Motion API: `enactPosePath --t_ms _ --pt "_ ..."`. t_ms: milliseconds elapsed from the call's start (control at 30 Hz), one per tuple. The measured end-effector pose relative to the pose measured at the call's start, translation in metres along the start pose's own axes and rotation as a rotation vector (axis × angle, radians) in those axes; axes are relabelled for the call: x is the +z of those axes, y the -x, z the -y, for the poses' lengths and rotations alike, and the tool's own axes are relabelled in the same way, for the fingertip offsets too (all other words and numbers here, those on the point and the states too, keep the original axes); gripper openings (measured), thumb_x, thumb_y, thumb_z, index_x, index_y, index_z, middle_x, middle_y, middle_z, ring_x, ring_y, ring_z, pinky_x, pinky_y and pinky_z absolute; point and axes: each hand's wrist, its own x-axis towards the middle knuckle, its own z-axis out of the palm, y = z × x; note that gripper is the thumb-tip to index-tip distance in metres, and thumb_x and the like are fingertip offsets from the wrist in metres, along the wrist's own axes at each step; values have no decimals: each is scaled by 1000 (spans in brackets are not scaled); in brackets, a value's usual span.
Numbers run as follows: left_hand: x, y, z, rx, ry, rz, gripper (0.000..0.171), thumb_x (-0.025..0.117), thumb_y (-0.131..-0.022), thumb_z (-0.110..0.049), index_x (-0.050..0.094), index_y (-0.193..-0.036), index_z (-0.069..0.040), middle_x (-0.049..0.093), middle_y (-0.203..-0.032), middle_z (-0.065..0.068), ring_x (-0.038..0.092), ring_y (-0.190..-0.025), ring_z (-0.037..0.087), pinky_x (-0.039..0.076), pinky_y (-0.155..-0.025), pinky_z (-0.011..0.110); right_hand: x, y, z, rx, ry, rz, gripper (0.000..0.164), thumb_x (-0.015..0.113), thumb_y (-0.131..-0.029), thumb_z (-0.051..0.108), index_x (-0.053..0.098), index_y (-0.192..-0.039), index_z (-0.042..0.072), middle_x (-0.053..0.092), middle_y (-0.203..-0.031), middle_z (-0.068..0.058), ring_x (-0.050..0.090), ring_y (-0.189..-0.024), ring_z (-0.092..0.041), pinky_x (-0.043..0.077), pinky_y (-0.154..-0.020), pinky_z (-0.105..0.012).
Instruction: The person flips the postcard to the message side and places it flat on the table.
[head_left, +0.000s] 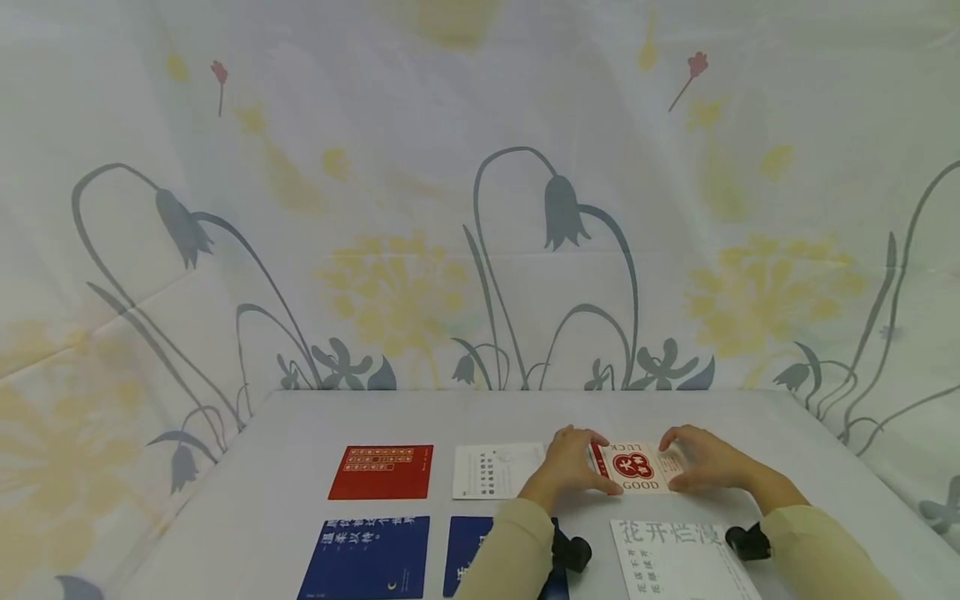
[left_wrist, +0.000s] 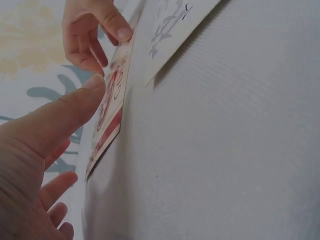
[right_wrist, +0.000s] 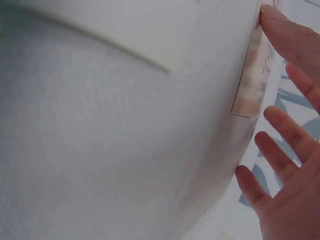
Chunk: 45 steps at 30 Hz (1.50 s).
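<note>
A cream card (head_left: 633, 479) with a red emblem and the words "GOOD" and "LUCK" lies on the white table in the back row, right of centre. My left hand (head_left: 566, 462) is at its left edge, thumb and fingers spread apart. In the left wrist view the left thumb (left_wrist: 87, 92) overlaps the card's printed face. My right hand (head_left: 708, 461) is at the card's right end. Its thumb (right_wrist: 280, 20) rests on the card's edge in the right wrist view, while the other fingers are spread loosely beyond it.
A red card (head_left: 382, 472) and a white card (head_left: 491, 471) lie left in the back row. In front are a blue card (head_left: 367, 554), another blue card (head_left: 465, 546) partly under the left sleeve, and a white card (head_left: 675, 567) with grey lettering. A flowered cloth (head_left: 480, 333) hangs behind.
</note>
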Motion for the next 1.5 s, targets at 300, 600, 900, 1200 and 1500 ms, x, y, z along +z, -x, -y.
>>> enactPosePath --t_ms 300,600,900,1200,1500 --pt "4 -3 7 -5 -64 27 59 88 -59 -37 63 -110 -22 53 -123 -5 37 -126 18 31 -103 30 0 1 5 -17 7 31 36 82 -65 25 59 -91 15 51 -110 -14 45 -106 -42 32 -91 -63" --pt "2 -6 7 -53 -71 21 52 88 -58 -36 67 -104 -25 52 -116 -3 42 -115 18 37 -97 33 1 4 3 42 -13 45 36 82 -66 23 60 -93 16 47 -116 -20 40 -111 -47 29 -91 -67" --pt "-2 -8 7 -26 -22 7 47 89 -60 -24 69 -103 -24 51 -111 -1 43 -111 20 38 -95 33 3 4 5 111 -19 32 40 82 -66 22 60 -99 15 44 -118 -21 38 -112 -47 30 -91 -66" --pt "6 -10 -4 20 141 36 54 87 -60 -3 64 -107 -19 43 -109 0 49 -95 13 45 -82 25 -3 8 8 65 18 37 41 83 -64 25 59 -96 15 46 -109 -17 43 -105 -42 34 -87 -64" --pt "2 -13 6 -50 7 58 63 88 -61 -20 60 -117 -18 52 -106 0 46 -106 18 41 -91 31 0 2 4 82 14 49 42 84 -64 26 58 -96 17 45 -110 -17 41 -104 -40 34 -87 -63"
